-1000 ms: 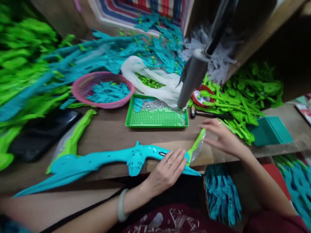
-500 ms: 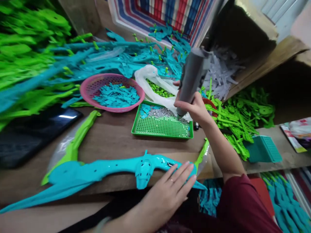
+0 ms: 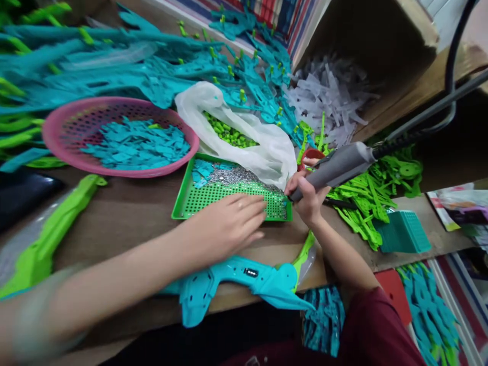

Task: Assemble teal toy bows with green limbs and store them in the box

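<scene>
The left hand (image 3: 232,226), which half a second ago lay flat on the right end of the long turquoise plastic frame (image 3: 236,269), is now over the near edge of the shallow green perforated plastic tray (image 3: 188,203); its fingers stretch rightward, close together, and whether they pinch anything underneath cannot be told. The right hand (image 3: 310,198) has its fingers wrapped around the grey cylindrical power tool (image 3: 339,165), which stood nearly upright then and now slants, its tip low at the tray's right end and its cable running off to the right. The frame lies at the near edge of the brown tabletop (image 3: 125,208), the left forearm across part of it, with a lime-green curved plastic piece (image 3: 303,259) at its right end. Small silver metal parts (image 3: 244,177) heap along the tray's far side. Beyond, to the left, a round pink mesh basket (image 3: 68,127) holds small flat turquoise pieces (image 3: 141,145); beside it a white plastic bag (image 3: 267,147) opens on lime-green bits (image 3: 229,132). Far right, translucent strips (image 3: 328,96) pile by a brown cardboard box (image 3: 366,40), with a red-white-blue striped sheet (image 3: 282,15) farther back.
</scene>
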### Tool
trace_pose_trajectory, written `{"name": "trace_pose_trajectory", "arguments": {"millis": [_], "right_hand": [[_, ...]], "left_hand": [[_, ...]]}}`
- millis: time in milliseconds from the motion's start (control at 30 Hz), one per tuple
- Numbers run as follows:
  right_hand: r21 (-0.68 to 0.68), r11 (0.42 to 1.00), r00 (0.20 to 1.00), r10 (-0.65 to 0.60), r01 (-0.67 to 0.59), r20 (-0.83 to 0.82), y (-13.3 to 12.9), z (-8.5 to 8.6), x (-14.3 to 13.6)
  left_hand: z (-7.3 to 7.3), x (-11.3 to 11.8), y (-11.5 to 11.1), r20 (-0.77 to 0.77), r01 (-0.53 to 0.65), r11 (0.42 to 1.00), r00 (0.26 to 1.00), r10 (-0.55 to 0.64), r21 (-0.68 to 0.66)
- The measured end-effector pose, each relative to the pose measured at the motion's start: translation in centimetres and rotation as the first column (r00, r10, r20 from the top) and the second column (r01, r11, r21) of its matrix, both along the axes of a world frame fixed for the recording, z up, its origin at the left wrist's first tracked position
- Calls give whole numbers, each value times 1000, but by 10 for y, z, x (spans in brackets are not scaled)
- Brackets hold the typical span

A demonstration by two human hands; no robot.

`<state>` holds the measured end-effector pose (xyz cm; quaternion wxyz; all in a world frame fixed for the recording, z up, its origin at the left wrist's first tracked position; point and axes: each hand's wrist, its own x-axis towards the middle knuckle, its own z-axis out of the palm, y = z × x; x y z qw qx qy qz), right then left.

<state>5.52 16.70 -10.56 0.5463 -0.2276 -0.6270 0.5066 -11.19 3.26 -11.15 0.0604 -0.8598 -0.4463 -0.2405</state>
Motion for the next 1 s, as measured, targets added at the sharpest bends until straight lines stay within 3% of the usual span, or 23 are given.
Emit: {"name": "trace_pose_trajectory", "arguments": {"millis": [67, 167, 300, 367, 467, 600, 800, 900, 1000], "right_hand": [[-20, 1000, 998, 8, -10, -56, 2, -9, -4], [-21, 999, 991, 39, -42, -128, 7, -20, -8], [-13, 997, 989, 69, -72, -131, 10, -26, -8], [-8, 998, 992, 62, -63, -113, 10, -26, -8], [11, 999, 994, 42, -41, -100, 10, -26, -9], [11, 1000, 1000, 0, 1, -32, 9, -25, -11], [13, 1000, 1000, 2, -2, 24, 9, -26, -14], [25, 999, 998, -30, 29, 55, 10, -23, -15], [66, 994, 994, -89, 84, 65, 1, -5, -16]], "left_hand": [[3, -5, -52, 111, 19, 999, 994, -13, -48], [-17, -12, -119, 226, -46, 988, 971, 78, -145], [-54, -16, -163, 254, -145, 982, 952, 172, -121], [-60, -13, -168, 225, -122, 989, 965, 138, -84], [-55, -4, -165, 164, -109, 991, 979, 120, -73], [-50, 16, -156, 118, -176, 983, 978, 171, 41], [-60, 46, -151, 58, -248, 959, 969, 242, 138], [-63, 56, -153, 46, -327, 920, 945, 325, 216], [-66, 64, -155, 85, -436, 857, 899, 430, 274]]}}
